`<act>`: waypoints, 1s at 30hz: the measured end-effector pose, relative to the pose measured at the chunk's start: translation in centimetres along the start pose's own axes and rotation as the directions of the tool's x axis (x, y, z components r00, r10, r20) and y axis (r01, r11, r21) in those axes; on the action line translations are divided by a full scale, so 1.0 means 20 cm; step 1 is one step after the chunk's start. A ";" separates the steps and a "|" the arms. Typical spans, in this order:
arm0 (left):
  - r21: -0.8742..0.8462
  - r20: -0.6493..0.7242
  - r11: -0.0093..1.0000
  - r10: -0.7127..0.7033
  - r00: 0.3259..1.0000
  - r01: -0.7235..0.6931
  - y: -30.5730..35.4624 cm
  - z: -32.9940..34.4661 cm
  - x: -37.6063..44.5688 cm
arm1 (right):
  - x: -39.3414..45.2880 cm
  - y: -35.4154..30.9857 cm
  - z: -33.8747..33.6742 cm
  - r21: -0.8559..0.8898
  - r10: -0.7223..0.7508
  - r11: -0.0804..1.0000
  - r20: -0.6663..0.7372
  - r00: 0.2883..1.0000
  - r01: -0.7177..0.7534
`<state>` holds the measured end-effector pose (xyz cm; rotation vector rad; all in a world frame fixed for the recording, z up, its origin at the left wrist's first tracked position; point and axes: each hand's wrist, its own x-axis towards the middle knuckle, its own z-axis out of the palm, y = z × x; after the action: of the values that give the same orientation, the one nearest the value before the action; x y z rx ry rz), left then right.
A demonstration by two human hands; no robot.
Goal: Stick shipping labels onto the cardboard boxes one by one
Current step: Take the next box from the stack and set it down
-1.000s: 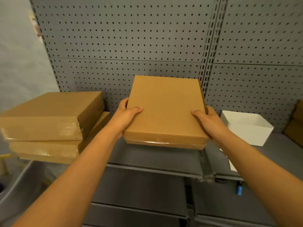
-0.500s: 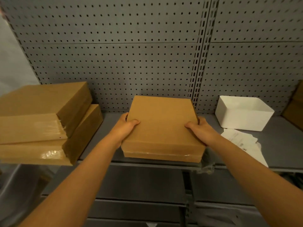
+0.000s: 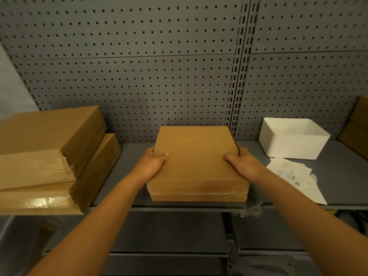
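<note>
label print point(image 3: 292, 174) too small to read | stacked boxes point(image 3: 49, 156) cut by left edge | right box point(image 3: 358, 126) cut off

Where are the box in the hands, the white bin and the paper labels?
box point(image 3: 196, 156): head view, middle of its bare top face.
white bin point(image 3: 286, 146): head view, its front wall.
paper labels point(image 3: 289, 172): head view, printed sheet lying on the shelf in front of the bin.

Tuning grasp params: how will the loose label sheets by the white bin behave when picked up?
The label sheets look thin and overlap unevenly, so likely floppy and very light. Lying flat on the shelf, edges may be hard to pinch; a push would probably slide or fan them.
</note>
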<state>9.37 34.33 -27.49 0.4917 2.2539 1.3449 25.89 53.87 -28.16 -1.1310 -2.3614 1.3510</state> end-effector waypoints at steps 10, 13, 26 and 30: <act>0.204 0.024 0.979 -0.017 1.000 0.012 0.06 -0.03 0.07 | 0.01 0.00 -0.02 -0.024 0.004 1.000 0.041 0.999 -0.003; 0.475 -0.051 0.869 0.188 0.981 -0.141 0.09 -0.01 0.10 | 0.01 0.01 -0.04 0.007 0.001 1.000 0.011 1.000 -0.001; 0.677 0.398 0.261 0.657 0.640 -0.688 0.41 0.43 0.00 | -0.12 0.09 -0.24 -0.383 -0.306 0.907 -0.311 0.900 0.177; 0.617 0.460 0.221 0.677 0.574 -0.755 0.49 0.65 -0.06 | -0.14 0.23 -0.43 -0.398 -0.214 0.915 -0.327 0.920 0.071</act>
<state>18.17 47.56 -23.81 2.1138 2.4996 0.4434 34.59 58.79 -26.51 -1.1481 -2.4147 0.5774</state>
